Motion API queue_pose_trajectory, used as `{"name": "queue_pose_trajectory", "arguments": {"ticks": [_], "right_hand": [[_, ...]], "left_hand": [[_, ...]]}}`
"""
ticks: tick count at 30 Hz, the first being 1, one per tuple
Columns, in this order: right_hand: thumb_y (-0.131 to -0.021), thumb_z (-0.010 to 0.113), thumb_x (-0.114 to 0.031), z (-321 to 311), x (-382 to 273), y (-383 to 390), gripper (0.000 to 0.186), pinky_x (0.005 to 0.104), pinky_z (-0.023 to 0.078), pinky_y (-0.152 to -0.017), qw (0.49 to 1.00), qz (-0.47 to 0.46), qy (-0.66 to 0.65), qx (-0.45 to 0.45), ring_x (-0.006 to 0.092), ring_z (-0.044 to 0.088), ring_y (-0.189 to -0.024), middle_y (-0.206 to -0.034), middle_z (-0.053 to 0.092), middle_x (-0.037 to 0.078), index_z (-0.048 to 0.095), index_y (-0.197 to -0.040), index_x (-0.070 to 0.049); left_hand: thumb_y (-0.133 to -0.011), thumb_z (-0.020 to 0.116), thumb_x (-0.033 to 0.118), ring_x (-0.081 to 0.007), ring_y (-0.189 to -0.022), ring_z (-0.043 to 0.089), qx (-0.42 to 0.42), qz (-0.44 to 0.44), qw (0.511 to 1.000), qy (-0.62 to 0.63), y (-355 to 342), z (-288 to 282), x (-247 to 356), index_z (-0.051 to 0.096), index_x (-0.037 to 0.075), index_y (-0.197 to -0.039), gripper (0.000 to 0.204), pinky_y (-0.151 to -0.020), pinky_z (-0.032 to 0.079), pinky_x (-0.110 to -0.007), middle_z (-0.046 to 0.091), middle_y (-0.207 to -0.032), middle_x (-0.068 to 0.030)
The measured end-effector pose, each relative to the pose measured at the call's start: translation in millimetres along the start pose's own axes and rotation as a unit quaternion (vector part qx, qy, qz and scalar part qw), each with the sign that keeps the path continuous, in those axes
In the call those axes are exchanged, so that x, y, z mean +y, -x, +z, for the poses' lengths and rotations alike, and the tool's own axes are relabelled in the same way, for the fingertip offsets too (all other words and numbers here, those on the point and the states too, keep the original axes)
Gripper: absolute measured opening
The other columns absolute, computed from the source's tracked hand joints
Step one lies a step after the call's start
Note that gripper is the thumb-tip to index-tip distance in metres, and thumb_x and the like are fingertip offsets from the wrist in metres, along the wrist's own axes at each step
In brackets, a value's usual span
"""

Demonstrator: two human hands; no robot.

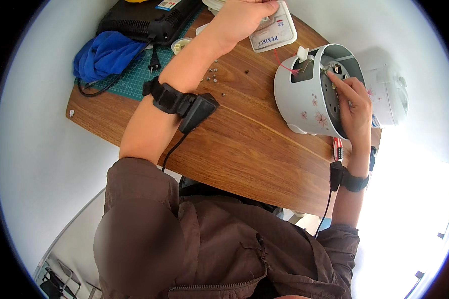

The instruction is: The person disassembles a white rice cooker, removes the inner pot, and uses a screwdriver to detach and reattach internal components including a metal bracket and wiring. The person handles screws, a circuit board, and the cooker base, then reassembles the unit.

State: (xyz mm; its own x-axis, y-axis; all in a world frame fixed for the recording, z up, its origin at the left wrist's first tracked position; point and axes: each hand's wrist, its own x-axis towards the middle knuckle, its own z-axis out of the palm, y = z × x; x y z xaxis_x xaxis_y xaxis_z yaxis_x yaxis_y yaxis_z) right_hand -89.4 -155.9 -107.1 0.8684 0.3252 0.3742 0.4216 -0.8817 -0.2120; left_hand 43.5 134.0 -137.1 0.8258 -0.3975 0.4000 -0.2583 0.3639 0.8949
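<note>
A white rice cooker body (304,107) with pink flower prints lies on its side at the table's right, its open underside toward my right hand (355,102). My right index finger reaches into that opening, its tip at small metal parts on the grey inner base (333,99). The other fingers are curled, and whatever they pinch is hidden. At the top, my left hand (242,22) grips the edge of a white control panel (274,36), thumb on its face. Thin red wires (284,65) run from the panel toward the rectangular cutout in the body's side.
Small loose screws (212,74) lie mid-table. A green cutting mat (129,84) carries a blue cloth (102,55), a black case (144,22), a plug (154,62) and a wire spool (180,46). A transparent-white lid (389,94) stands right of the cooker, a red-and-white object (337,148) below it.
</note>
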Motion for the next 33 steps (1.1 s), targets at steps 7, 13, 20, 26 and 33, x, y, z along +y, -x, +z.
{"name": "queue_pose_trajectory", "arguments": {"ticks": [7,13,20,26,33], "right_hand": [[-0.085,0.060,0.013,-0.6,-0.1,-0.7,0.053,0.0371,0.051,-0.080,1.000,-0.004,0.001,-0.006,0.0272,0.060,-0.086,-0.089,0.060,0.011,0.077,-0.126,-0.016],[-0.084,0.059,0.015,0.4,0.1,1.4,0.053,0.0374,0.051,-0.080,1.000,-0.005,-0.007,0.001,0.0273,0.061,-0.086,-0.089,0.060,0.011,0.077,-0.125,-0.014],[-0.085,0.060,0.011,-0.2,1.6,0.6,0.051,0.0376,0.051,-0.080,1.000,-0.008,-0.005,-0.001,0.0270,0.060,-0.086,-0.088,0.059,0.010,0.077,-0.125,-0.017],[-0.086,0.059,0.010,1.4,2.1,2.6,0.052,0.0385,0.052,-0.081,1.000,-0.006,-0.002,0.008,0.0270,0.060,-0.088,-0.089,0.059,0.008,0.077,-0.125,-0.019],[-0.088,0.060,0.009,0.6,4.6,4.3,0.050,0.0394,0.052,-0.080,1.000,-0.018,0.009,0.013,0.0267,0.060,-0.088,-0.091,0.059,0.007,0.078,-0.125,-0.021]], "left_hand": [[-0.096,0.053,-0.002,-0.0110,-0.094,0.057,-0.026,0.106,0.989,-0.095,5.0,3.9,1.8,0.060,0.003,-0.127,0.033,-0.082,0.050,-0.026,0.056,-0.102,-0.0013],[-0.089,0.058,-0.002,-0.0155,-0.086,0.056,0.013,0.290,0.929,-0.230,12.8,11.3,24.7,0.063,0.005,-0.106,0.019,-0.082,0.048,-0.030,0.056,-0.095,-0.0059],[-0.082,0.062,0.000,-0.0241,-0.074,0.049,0.013,0.297,0.891,-0.345,21.2,26.6,8.0,0.063,0.007,-0.100,0.019,-0.072,0.037,-0.040,0.053,-0.082,-0.0072],[-0.072,0.057,-0.004,-0.0314,-0.079,0.048,0.050,0.333,0.872,-0.355,19.0,34.1,-17.3,0.061,0.006,-0.105,0.035,-0.077,0.036,-0.043,0.049,-0.083,-0.0106],[-0.069,0.052,-0.009,-0.0373,-0.103,0.051,0.092,0.318,0.804,-0.495,30.1,29.7,-52.7,0.057,0.004,-0.121,0.054,-0.092,0.039,-0.045,0.049,-0.113,-0.0195]]}}
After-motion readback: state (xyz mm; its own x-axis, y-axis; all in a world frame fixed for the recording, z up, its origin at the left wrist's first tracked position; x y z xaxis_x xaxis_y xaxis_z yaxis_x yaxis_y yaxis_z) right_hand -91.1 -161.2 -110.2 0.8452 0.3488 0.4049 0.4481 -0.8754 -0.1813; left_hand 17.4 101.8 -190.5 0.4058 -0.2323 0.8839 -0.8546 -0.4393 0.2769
